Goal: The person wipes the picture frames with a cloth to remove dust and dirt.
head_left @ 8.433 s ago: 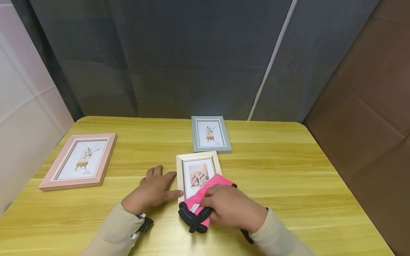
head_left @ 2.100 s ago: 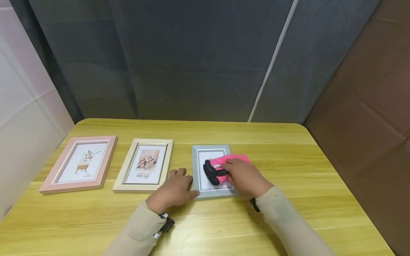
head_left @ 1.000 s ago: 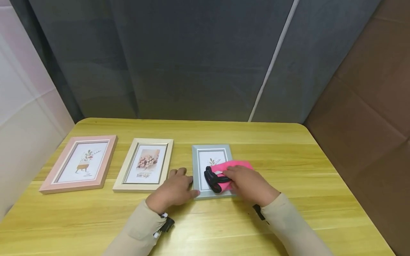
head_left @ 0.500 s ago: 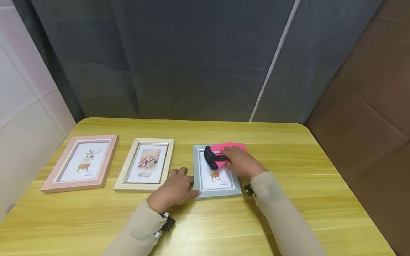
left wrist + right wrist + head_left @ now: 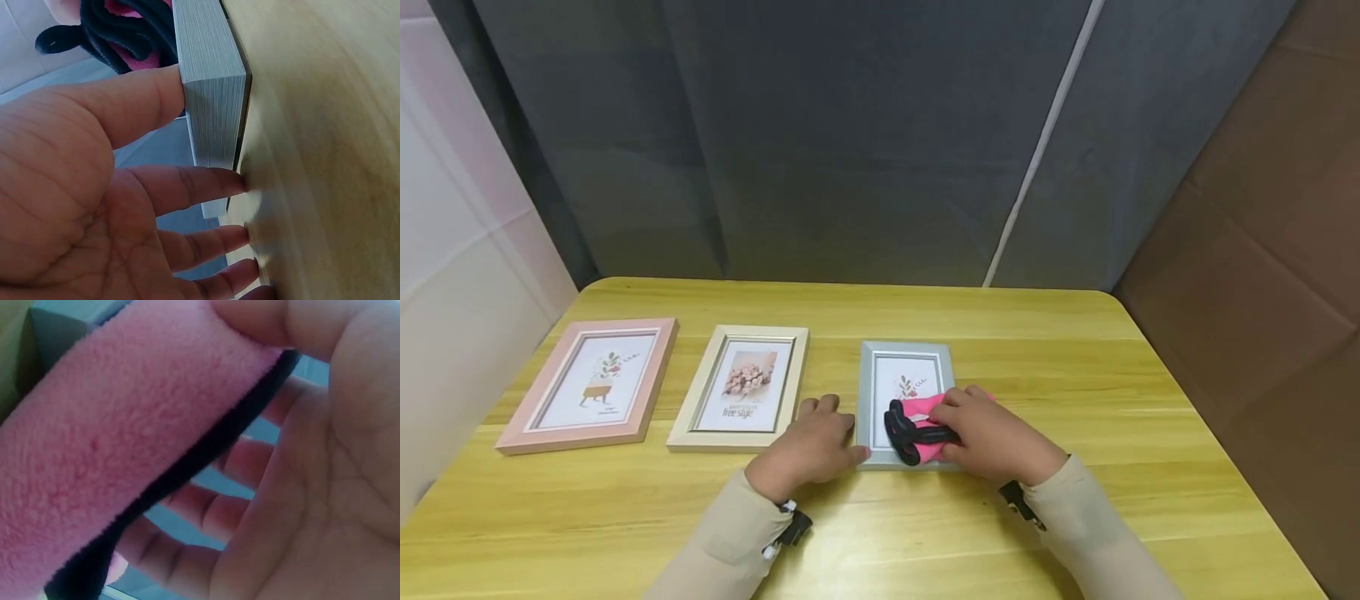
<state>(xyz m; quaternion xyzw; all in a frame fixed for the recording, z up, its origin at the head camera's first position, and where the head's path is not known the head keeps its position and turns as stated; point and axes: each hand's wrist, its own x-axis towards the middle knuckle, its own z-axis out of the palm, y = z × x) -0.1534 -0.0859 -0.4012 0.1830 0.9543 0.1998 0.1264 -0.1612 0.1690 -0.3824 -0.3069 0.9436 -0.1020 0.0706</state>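
Note:
A grey-blue picture frame (image 5: 866,400) lies face up near the middle of the table, its plant picture partly covered. My left hand (image 5: 808,447) rests at its left side with fingers extended; in the left wrist view the thumb (image 5: 147,94) touches the frame's corner while the fingertips reach its edge and the tabletop. Over the lower right of the glass, my right hand (image 5: 1000,437) grips a folded pink cloth with black edging (image 5: 929,452). The right wrist view shows the fluffy cloth (image 5: 112,425) under the thumb, with the other fingers curled behind it.
To the left lie a cream picture frame (image 5: 687,421) with a flower photo and a larger pink frame (image 5: 655,367) with a plant picture. All sit on a wood-grain table (image 5: 880,542). A dark curtain (image 5: 850,150) hangs behind; a brown panel (image 5: 1262,250) stands right.
The cream frame has gone from the middle to the left, and the grey-blue frame has come nearer. Lately the right hand took the cloth up the glass, then back down; the frame shifted slightly right.

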